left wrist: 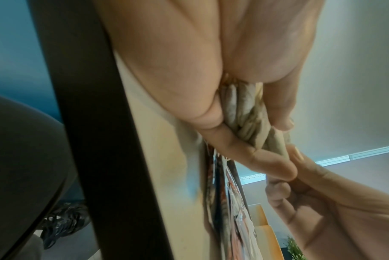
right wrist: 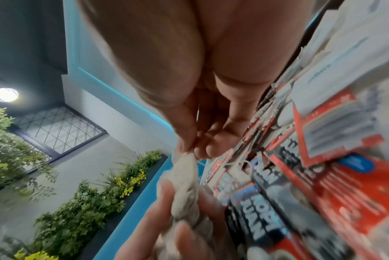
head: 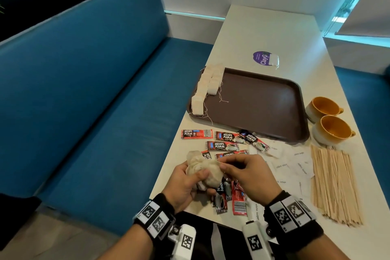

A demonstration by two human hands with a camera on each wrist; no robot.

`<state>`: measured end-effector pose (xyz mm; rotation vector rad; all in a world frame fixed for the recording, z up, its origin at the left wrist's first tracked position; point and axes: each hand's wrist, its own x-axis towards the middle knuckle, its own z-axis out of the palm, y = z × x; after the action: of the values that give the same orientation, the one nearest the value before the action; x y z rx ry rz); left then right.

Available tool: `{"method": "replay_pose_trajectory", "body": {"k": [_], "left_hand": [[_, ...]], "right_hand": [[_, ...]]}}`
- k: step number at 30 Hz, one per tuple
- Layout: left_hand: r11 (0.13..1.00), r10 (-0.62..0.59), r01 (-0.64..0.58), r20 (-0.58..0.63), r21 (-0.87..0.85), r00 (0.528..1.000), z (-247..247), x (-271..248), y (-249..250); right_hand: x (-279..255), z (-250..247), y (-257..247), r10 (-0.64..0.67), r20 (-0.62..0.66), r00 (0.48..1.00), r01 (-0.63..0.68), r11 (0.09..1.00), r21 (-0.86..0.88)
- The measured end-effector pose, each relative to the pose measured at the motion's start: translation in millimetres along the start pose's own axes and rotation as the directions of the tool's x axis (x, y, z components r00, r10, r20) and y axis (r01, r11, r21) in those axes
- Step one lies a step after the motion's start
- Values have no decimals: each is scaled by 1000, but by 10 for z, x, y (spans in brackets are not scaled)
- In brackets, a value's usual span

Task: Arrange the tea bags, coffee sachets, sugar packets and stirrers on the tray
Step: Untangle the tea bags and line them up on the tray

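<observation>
Mostly the materials here are soft and papery. A crumpled bunch of tea bags (head: 202, 170), beige and fibrous with thin strings, sits in the left hand (head: 185, 186), whose fingers and thumb are curled round it above the near edge of the table (head: 263, 34). The right hand (head: 249, 175) meets the bunch from the side of the stirrers, thumb and forefinger pinching a corner of one bag or its string; which of the two cannot be told.

On the brown tray (head: 263, 99), smooth, rectangular and round-cornered, two rows of flat square tea bags (head: 207, 84) lie along its left rim, strings trailing over the tray floor. Nearer the person than the tray, glossy red-and-black coffee sachets (head: 221, 145) lie scattered, some under the hands. To the right of these are white paper sugar packets (head: 295, 164), and beyond them a fanned bundle of pale wooden stirrers (head: 335, 183). Two rounded cups (head: 329, 120) with orange insides stand just beside the tray's right rim. A purple round sticker (head: 261, 59) lies past the tray's far rim.

Only the left wrist view shows the bags stacked edge-on between palm and fingers (left wrist: 244, 112). Only the right wrist view shows the pinching fingertips (right wrist: 184, 146) up close, with blurred sachet print beside them.
</observation>
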<state>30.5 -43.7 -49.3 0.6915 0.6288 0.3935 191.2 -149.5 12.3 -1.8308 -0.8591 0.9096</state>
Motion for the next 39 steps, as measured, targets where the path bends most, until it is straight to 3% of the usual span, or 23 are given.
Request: {"method": "replay_pose_trajectory", "body": {"k": [8, 13, 17, 19, 22, 25, 31, 37, 39], "left_hand": [[1000, -2, 2, 55, -14, 998, -9, 34, 0], [1000, -16, 17, 49, -25, 999, -16, 51, 4], [1000, -11, 12, 64, -20, 998, -35, 56, -1], [1000, -8, 10, 80, -21, 997, -63, 65, -14], [999, -41, 40, 69, 11, 997, -107, 72, -37], [997, -65, 62, 52, 52, 997, -128, 71, -38], [992, -95, 88, 73, 91, 993, -152, 87, -17], [990, -96, 86, 88, 114, 991, -161, 88, -4], [989, -97, 86, 87, 121, 991, -160, 84, 4]], "right_hand": [[353, -353, -200, -28, -72, 997, 25, 999, -41], [1042, -564, -467, -59, -201, 978, 65, 998, 25], [1745, -567, -559, -122, -249, 961, 104, 991, -87], [2072, -512, -519, -92, -206, 974, 65, 989, -134], [2397, -412, -472, 20, 10, 1000, -17, 975, -222], [2592, -335, -416, 142, 171, 975, -96, 963, -253], [2973, -300, -343, 89, -72, 993, -105, 956, -274], [3027, -334, -319, 6, -162, 987, -52, 958, -282], [3007, -360, -309, -3, -128, 992, -37, 950, -311]]}}
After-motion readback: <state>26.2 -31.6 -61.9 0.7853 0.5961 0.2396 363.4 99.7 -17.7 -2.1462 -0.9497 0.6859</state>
